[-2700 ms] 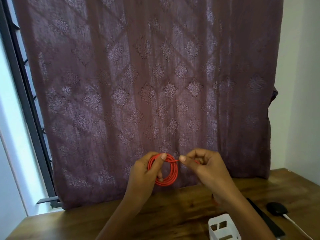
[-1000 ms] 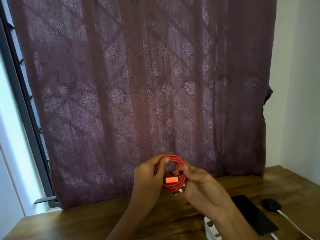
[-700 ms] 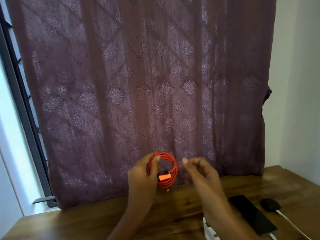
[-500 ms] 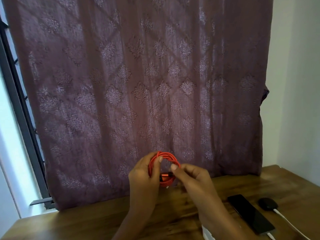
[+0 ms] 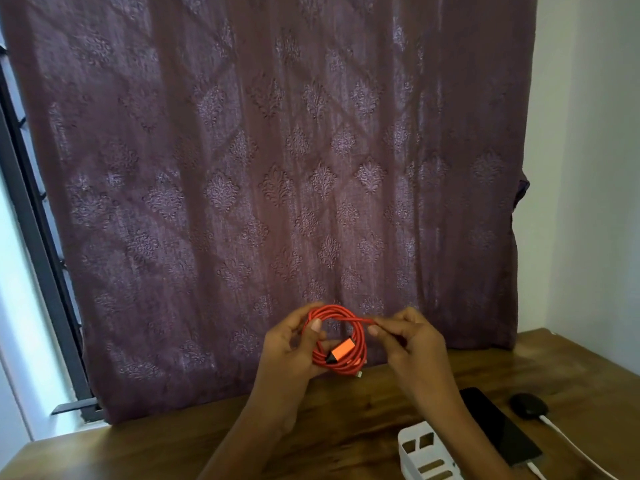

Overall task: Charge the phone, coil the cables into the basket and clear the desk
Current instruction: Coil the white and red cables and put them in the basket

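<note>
The red cable [image 5: 337,341] is wound into a round coil of several loops and is held up in the air above the wooden desk [image 5: 346,420], in front of the curtain. An orange connector [image 5: 343,350] with a dark tip lies across the lower part of the coil, and a second small end shows at the bottom, at 6 o'clock.

The left hand [image 5: 291,351] grips the coil at its 9 o'clock side: the thumb lies over the front of the loops and the other fingers are curled behind them. The right hand [image 5: 408,344] is at 3 o'clock of the coil. Its thumb and forefinger pinch a free strand of the same cable, which runs from the top of the coil across to these fingertips. The other fingers of this hand are loosely bent.

From the coil, at about 5 o'clock, a white basket [image 5: 426,452] with slotted walls stands on the desk, partly cut by the lower edge of the view. A black phone [image 5: 498,424] lies flat just beside it, at 4 o'clock from the coil, and a white plug [image 5: 533,469] meets its near end. Near the phone, farther to 3 o'clock, there is a small black rounded device [image 5: 528,405] with a white cord [image 5: 571,448] going toward the lower corner.

Behind the desk hangs a purple patterned curtain [image 5: 277,168]. A dark window frame [image 5: 34,237] stands at its 9 o'clock side, and a pale wall [image 5: 588,168] at its 3 o'clock side.
</note>
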Action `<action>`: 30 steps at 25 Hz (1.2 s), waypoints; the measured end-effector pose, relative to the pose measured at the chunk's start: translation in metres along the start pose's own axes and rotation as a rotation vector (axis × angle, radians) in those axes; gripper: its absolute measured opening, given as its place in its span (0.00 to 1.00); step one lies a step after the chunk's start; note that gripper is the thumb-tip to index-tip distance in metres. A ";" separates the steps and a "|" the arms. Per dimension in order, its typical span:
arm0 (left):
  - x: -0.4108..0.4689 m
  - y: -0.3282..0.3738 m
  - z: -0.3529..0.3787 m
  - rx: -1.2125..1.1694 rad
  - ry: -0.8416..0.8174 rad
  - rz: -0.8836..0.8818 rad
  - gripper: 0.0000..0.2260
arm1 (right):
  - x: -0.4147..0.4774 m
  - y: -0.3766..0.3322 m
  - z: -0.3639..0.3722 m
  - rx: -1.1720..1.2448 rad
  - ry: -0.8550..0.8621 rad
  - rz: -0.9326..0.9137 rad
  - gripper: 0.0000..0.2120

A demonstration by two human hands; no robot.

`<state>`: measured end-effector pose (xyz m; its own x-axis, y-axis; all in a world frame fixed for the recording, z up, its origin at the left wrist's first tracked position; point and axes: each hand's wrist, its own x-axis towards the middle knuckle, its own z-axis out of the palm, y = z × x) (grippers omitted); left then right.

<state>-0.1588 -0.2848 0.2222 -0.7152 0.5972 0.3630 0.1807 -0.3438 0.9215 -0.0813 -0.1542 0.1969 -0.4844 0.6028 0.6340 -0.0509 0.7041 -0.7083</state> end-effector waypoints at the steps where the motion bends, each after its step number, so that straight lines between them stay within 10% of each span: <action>1: 0.000 -0.001 0.001 -0.010 -0.001 -0.001 0.10 | -0.002 0.001 0.002 0.048 0.018 0.035 0.08; 13: 0.008 -0.026 -0.005 0.534 0.267 0.360 0.11 | -0.018 -0.022 0.008 0.999 -0.221 0.685 0.12; 17: 0.007 -0.026 -0.005 0.722 0.275 0.434 0.22 | -0.023 -0.024 0.012 1.009 -0.272 0.611 0.15; 30: 0.001 -0.045 -0.004 0.407 0.171 0.091 0.04 | -0.034 -0.005 -0.006 0.807 -0.444 0.606 0.14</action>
<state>-0.1708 -0.2718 0.1805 -0.7795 0.4375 0.4483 0.4742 -0.0555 0.8787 -0.0592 -0.1760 0.1806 -0.8845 0.4627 0.0594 -0.1759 -0.2128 -0.9611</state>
